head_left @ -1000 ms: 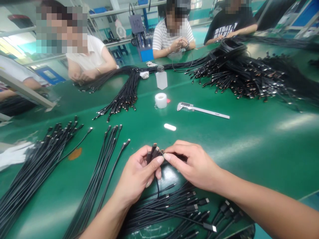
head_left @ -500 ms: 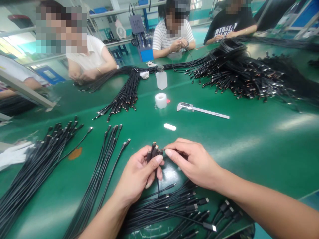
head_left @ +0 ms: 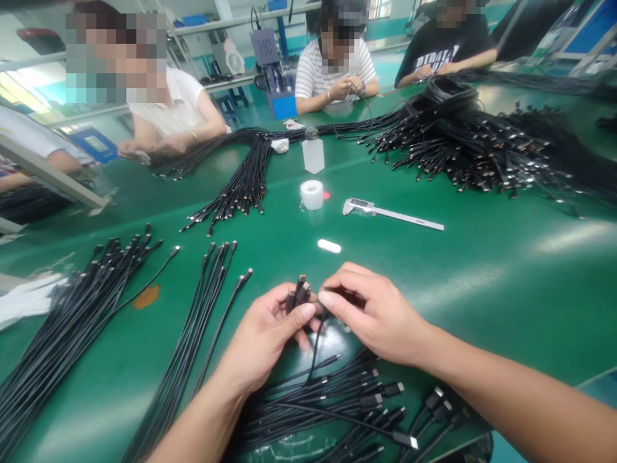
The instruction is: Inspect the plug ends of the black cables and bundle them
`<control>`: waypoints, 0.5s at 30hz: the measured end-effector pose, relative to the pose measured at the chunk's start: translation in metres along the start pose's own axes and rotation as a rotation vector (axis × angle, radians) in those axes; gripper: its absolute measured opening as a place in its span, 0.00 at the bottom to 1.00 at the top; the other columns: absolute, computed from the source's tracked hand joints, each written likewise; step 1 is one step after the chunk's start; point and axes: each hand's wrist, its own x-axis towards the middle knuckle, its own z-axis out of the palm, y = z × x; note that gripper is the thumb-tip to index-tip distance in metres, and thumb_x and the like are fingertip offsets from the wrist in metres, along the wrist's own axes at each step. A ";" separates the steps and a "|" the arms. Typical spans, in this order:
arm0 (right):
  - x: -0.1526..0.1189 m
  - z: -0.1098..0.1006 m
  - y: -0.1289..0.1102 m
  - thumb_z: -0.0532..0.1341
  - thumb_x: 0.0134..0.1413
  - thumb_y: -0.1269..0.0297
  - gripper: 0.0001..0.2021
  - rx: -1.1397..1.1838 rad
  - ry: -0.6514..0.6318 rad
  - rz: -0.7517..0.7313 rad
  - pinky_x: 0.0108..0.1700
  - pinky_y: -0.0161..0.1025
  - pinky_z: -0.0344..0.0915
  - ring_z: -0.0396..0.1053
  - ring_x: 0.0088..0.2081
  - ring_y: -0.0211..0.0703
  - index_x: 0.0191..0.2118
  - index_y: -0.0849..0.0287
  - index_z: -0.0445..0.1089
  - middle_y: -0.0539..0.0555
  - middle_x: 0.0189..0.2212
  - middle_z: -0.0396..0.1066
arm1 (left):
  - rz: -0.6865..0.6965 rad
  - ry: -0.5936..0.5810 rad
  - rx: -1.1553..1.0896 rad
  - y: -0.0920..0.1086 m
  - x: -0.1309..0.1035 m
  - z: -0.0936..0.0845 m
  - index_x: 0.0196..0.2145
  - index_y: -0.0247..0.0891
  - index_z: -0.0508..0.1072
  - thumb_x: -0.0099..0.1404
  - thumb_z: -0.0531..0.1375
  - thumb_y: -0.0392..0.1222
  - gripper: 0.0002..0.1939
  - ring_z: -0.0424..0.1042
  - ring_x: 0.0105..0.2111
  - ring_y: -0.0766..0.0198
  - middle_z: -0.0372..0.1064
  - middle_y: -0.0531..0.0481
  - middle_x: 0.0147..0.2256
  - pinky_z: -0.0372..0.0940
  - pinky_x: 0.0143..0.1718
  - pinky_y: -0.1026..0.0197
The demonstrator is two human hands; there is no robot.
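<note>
My left hand (head_left: 263,337) is closed around several black cable connectors (head_left: 299,294), their metal tips pointing up between thumb and fingers. Just to its right, my right hand (head_left: 369,312) pinches the end of one black cable (head_left: 315,347) between thumb and forefinger. That cable hangs down between the hands; its plug is mostly hidden by my fingers. Below both hands lies a pile of black cables (head_left: 308,411) with plugs facing right. A thin bundle of cables (head_left: 190,341) rests left of my left forearm.
A larger cable bundle (head_left: 72,341) and a white glove (head_left: 29,299) lie far left. Ahead are a white oval piece (head_left: 329,246), a caliper (head_left: 400,217), a tape roll (head_left: 312,196) and a bottle (head_left: 313,154). Cable heaps (head_left: 463,141) lie farther back, where several co-workers sit.
The hanging cable has shifted right, from beneath my left hand to my right fingers. My hands are slightly farther apart, and my left fingers have loosened a little. A co-worker's hand at left has moved.
</note>
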 end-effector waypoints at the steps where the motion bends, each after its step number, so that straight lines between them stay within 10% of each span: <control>1: 0.000 0.000 0.000 0.60 0.63 0.62 0.09 -0.011 0.025 0.017 0.34 0.34 0.62 0.65 0.31 0.35 0.34 0.60 0.73 0.51 0.29 0.68 | -0.002 0.016 -0.003 0.000 0.000 -0.001 0.41 0.32 0.71 0.62 0.66 0.46 0.16 0.71 0.28 0.67 0.70 0.47 0.32 0.69 0.26 0.68; 15: 0.001 0.002 0.008 0.60 0.59 0.69 0.06 -0.034 0.109 0.024 0.31 0.34 0.61 0.65 0.30 0.36 0.37 0.59 0.76 0.53 0.32 0.68 | -0.090 -0.012 -0.153 0.001 0.003 -0.008 0.40 0.32 0.70 0.62 0.67 0.44 0.15 0.68 0.27 0.69 0.69 0.47 0.34 0.63 0.26 0.68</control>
